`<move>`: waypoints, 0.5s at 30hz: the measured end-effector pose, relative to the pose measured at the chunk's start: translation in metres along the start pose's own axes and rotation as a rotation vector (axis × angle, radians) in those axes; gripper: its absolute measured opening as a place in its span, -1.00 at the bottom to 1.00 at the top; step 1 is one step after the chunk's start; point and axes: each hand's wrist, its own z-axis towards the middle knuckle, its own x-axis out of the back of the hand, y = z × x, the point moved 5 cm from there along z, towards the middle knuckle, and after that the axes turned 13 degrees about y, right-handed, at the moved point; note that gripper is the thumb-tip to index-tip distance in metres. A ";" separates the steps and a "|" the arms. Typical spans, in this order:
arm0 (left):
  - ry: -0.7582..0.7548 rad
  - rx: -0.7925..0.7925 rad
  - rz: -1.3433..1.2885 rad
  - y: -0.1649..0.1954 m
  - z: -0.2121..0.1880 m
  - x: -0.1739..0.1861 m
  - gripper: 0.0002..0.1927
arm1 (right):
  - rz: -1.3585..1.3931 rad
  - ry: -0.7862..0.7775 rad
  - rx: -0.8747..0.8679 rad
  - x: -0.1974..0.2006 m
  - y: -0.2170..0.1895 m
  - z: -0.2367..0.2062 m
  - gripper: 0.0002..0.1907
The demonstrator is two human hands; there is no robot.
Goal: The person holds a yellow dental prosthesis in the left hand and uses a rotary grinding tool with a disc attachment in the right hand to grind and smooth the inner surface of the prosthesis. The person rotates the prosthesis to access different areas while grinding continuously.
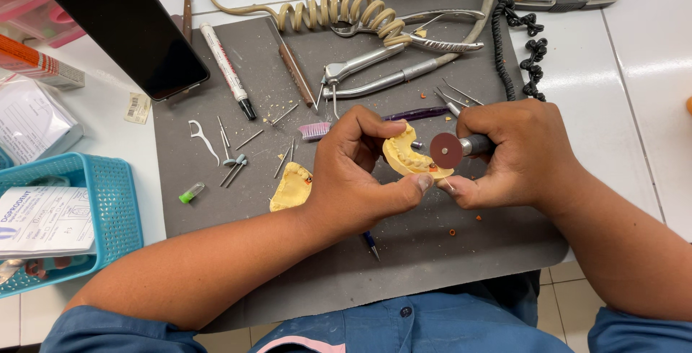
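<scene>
Left hand (pixel 353 173) clamped on yellow dental cast (pixel 405 157), right hand (pixel 508 158) closed around handpiece with red disc (pixel 447 150); a slip could nick a thumb.

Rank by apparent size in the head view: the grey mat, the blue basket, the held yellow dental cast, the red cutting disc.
1. grey mat
2. blue basket
3. yellow dental cast, in the left hand
4. red cutting disc, on the right hand's tool
</scene>
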 end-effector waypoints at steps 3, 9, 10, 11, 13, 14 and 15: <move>0.012 -0.009 0.002 0.000 0.001 -0.001 -0.53 | 0.030 0.000 0.003 0.001 0.000 0.000 -0.45; 0.023 -0.037 0.032 0.000 0.002 -0.002 -0.52 | 0.046 0.018 0.011 0.002 -0.001 0.000 -0.44; 0.020 -0.041 0.034 0.000 0.002 -0.002 -0.52 | 0.045 0.009 0.000 0.002 0.000 0.000 -0.45; 0.017 -0.045 0.036 -0.001 0.002 -0.002 -0.52 | 0.045 0.001 -0.012 0.002 0.001 -0.001 -0.46; 0.016 -0.047 0.038 -0.001 0.002 -0.002 -0.52 | 0.041 -0.003 -0.019 0.001 0.002 -0.001 -0.46; 0.019 -0.045 0.038 -0.002 0.002 -0.002 -0.52 | 0.037 0.002 -0.014 0.001 0.002 -0.001 -0.44; 0.021 -0.041 0.039 -0.003 0.002 -0.002 -0.52 | 0.034 0.007 -0.010 0.001 0.001 -0.001 -0.43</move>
